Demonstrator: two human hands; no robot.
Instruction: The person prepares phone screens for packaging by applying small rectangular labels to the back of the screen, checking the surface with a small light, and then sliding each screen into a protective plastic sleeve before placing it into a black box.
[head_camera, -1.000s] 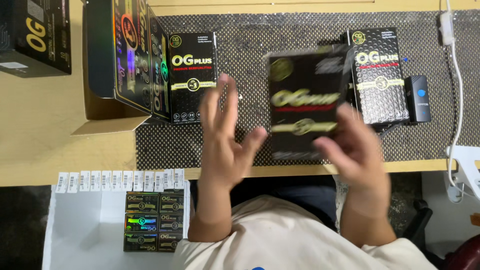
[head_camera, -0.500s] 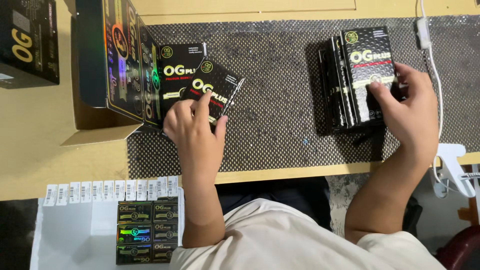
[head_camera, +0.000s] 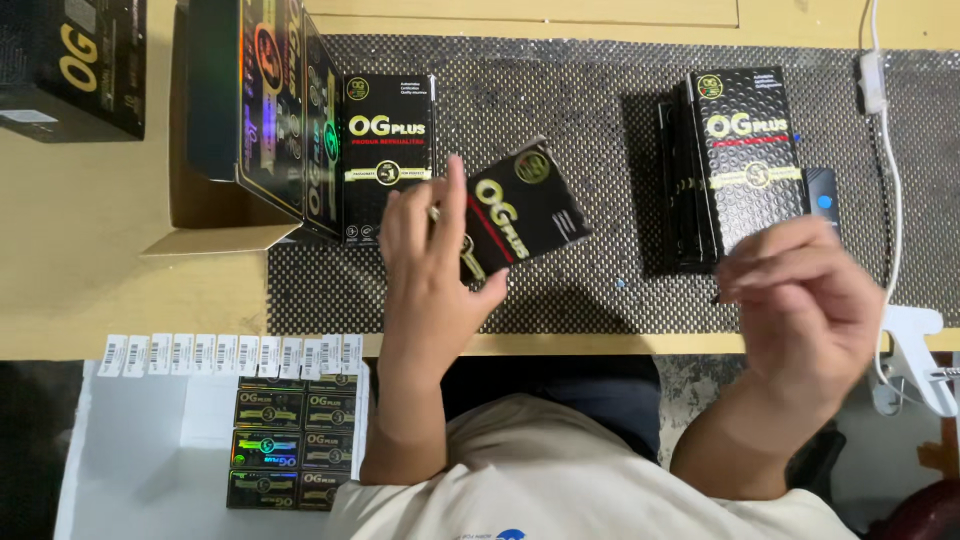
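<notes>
Left hand (head_camera: 432, 262) has its fingers wrapped around the near end of a flat black carton (head_camera: 520, 208), thumb on the edge, holding it tilted so the far corner points up and right over the dotted black mat (head_camera: 590, 110). My right hand (head_camera: 800, 300) is off to the side, holding nothing that I can see, fingers loosely curled with the tips drawn toward each other, hovering just in front of the stack of black cartons (head_camera: 735, 165) on the right of the mat. A small dark gadget with a blue dot (head_camera: 821, 200) sits right beside that stack.

Just left of the held carton, another same-looking carton (head_camera: 388, 150) lies flat on the mat, touching a row of glossy flat sleeves standing on edge in an open cardboard box (head_camera: 215, 235). Far left corner of the worktop (head_camera: 80, 290) has a bigger black box (head_camera: 70, 65). Down by my lap there's a white tray (head_camera: 130, 450) with a strip of white labels (head_camera: 230, 355) along its top edge and small black packs (head_camera: 285, 440) stacked in it. A white cable (head_camera: 885, 120) runs down the right side.
</notes>
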